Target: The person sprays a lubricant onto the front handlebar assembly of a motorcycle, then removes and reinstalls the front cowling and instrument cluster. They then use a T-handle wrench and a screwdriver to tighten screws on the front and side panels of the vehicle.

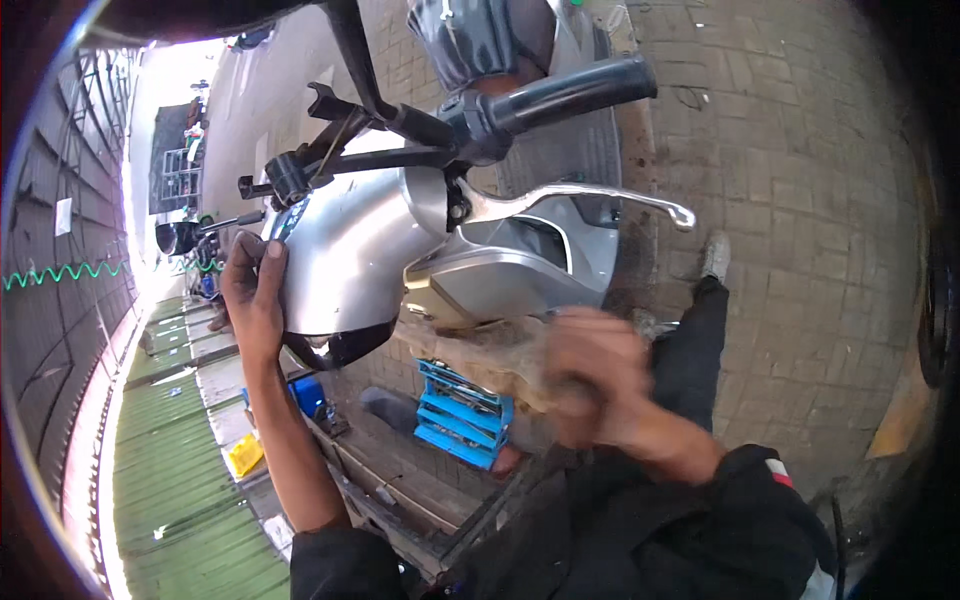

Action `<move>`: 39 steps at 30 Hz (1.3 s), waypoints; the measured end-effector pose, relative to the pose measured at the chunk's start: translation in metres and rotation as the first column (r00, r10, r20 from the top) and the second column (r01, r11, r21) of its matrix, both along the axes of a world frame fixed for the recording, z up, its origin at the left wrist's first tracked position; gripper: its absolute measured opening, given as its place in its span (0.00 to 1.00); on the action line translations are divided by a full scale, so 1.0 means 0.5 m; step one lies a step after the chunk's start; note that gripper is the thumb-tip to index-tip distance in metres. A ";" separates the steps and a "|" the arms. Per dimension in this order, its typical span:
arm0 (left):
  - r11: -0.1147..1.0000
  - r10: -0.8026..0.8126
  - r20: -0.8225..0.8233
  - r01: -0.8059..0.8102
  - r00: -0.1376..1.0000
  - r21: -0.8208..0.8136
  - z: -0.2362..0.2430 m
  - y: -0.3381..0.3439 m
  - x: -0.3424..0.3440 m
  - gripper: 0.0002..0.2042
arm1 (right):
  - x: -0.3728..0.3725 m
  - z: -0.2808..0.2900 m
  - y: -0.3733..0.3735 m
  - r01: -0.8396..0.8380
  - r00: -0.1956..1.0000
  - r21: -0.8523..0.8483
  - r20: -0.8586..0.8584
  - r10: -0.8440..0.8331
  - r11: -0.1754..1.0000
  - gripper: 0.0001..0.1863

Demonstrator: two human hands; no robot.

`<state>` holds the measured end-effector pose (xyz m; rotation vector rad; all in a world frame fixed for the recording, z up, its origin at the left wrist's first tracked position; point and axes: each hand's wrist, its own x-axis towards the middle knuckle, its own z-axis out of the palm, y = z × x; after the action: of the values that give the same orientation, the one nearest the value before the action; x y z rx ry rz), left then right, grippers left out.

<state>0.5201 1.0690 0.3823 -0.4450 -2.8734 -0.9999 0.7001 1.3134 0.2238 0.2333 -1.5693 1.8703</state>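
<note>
A silver scooter headlight cowl (350, 240) fills the middle of the view, its dark headlight (345, 347) on the side nearest me. My left hand (256, 295) grips the cowl's left edge, thumb against the silver surface; some fingertips are hidden. Smeared by motion, my right hand (597, 375) is closed at the scooter's near right side. From it a tan rag (490, 360), also blurred, stretches left below the silver front panel (500, 280). Beyond the cowl are the black handlebar grip (575, 95) and a metal brake lever (600, 195).
Below the scooter stands an open blue toolbox (460, 415) with tools inside. A yellow object (245, 455) lies left of a dark metal frame (380, 495). Green corrugated sheeting (185, 480) spans the lower left. Brick paving (790, 200) covers the right; a person's dark clothing (475, 40) shows beyond the handlebar.
</note>
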 end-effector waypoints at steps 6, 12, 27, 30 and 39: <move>0.997 -0.036 -0.072 0.031 0.997 -0.075 0.004 0.011 0.004 0.10 | -0.112 -0.003 0.240 0.639 0.651 -0.180 0.645 -0.401 0.748 0.15; 0.997 -0.012 -0.067 0.007 0.998 -0.080 0.011 0.026 0.005 0.10 | -0.232 -0.116 0.247 0.335 0.769 -0.049 0.592 -0.243 0.941 0.16; 0.761 0.242 -0.283 -0.362 0.928 -0.537 -0.021 -0.031 0.017 0.14 | -0.611 -0.244 0.302 -0.169 0.729 -0.076 0.661 0.176 0.983 0.18; 0.871 0.233 -0.352 -0.356 0.906 -0.339 -0.033 0.004 0.018 0.12 | -0.792 -0.233 0.303 -0.294 0.650 -0.109 0.706 0.282 0.950 0.25; 0.785 0.496 -0.261 -0.556 0.828 -0.273 -0.022 0.042 0.021 0.37 | -1.218 -0.282 0.251 -0.144 0.561 -0.332 0.749 0.353 0.932 0.38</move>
<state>0.5308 1.0900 0.3715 0.2565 -2.7469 -0.3495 0.0909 1.4391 0.0828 -0.6433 -1.9062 2.5792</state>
